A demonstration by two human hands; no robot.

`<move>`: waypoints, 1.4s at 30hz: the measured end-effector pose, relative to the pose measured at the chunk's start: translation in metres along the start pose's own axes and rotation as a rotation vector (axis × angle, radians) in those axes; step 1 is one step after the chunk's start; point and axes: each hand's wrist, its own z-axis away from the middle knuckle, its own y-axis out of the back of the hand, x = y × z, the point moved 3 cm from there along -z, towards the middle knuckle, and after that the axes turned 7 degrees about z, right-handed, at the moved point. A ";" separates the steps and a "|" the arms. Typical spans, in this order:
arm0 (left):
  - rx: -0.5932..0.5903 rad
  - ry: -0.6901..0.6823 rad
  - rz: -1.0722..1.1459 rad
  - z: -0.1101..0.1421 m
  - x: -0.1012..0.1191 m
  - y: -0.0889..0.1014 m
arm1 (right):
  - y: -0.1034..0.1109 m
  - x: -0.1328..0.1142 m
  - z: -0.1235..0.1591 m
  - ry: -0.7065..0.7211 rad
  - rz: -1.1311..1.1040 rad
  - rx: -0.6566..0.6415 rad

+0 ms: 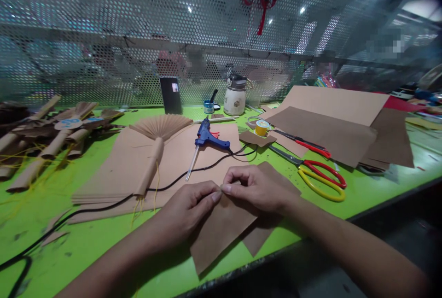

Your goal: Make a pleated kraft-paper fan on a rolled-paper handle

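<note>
Near the table's front edge, my left hand (pixel 195 203) and my right hand (pixel 253 187) meet, thumbs and fingers pinching the upper edge of a sheet of brown paper (pixel 224 231). The fingertips almost touch each other and hide the bit of paper between them. A second brown sheet (pixel 262 233) lies partly under the held one. Beyond my hands a blue glue gun (pixel 210 139) rests on a stack of tan paper (pixel 110 169). A pleated paper fan with a rolled paper handle (pixel 152 164) lies on the same stack, with yellow thread hanging from it.
Scissors with red and yellow handles (pixel 322 180) lie to the right, by red-handled scissors (pixel 307 143) and a yellow tape roll (pixel 261 127). Large paper sheets (pixel 331 127) stand behind. Rolled paper pieces (pixel 51 143) fill the left. A black cord (pixel 103 208) crosses the green table.
</note>
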 end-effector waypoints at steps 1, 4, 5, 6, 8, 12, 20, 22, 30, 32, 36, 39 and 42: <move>0.003 0.008 0.011 0.000 0.000 0.000 | 0.001 -0.001 0.000 -0.001 0.000 -0.001; 0.019 0.045 0.062 0.000 -0.001 0.001 | 0.004 -0.006 0.001 -0.003 0.034 -0.011; 0.024 0.056 0.079 0.000 -0.002 0.002 | 0.006 -0.009 0.001 -0.004 0.044 -0.014; 0.029 0.066 0.094 0.000 -0.002 0.002 | 0.008 -0.011 0.002 -0.005 0.049 -0.015; 0.037 0.080 0.127 0.000 -0.002 0.003 | 0.011 -0.014 0.002 -0.020 0.039 -0.013; 0.034 0.089 0.166 0.000 -0.003 0.005 | 0.013 -0.010 0.003 -0.057 -0.011 -0.003; 0.006 0.023 0.285 0.004 0.002 -0.005 | 0.013 -0.005 0.004 0.011 0.068 0.026; 0.013 0.036 0.288 0.004 0.000 -0.006 | 0.013 -0.009 0.005 0.043 0.100 0.019; 0.023 0.096 0.199 0.002 -0.004 -0.002 | 0.012 -0.011 0.005 0.040 0.121 0.028; 0.017 0.104 0.207 0.003 -0.003 -0.002 | 0.012 -0.009 0.004 0.028 0.090 0.022; 0.016 0.095 0.214 0.004 -0.001 -0.002 | 0.011 -0.003 0.003 0.011 0.014 -0.001; 0.018 0.084 0.253 0.003 0.000 -0.001 | 0.013 0.005 0.002 -0.029 -0.129 -0.011; 0.030 0.120 0.355 0.003 -0.003 -0.001 | 0.018 0.010 0.000 -0.029 -0.283 0.005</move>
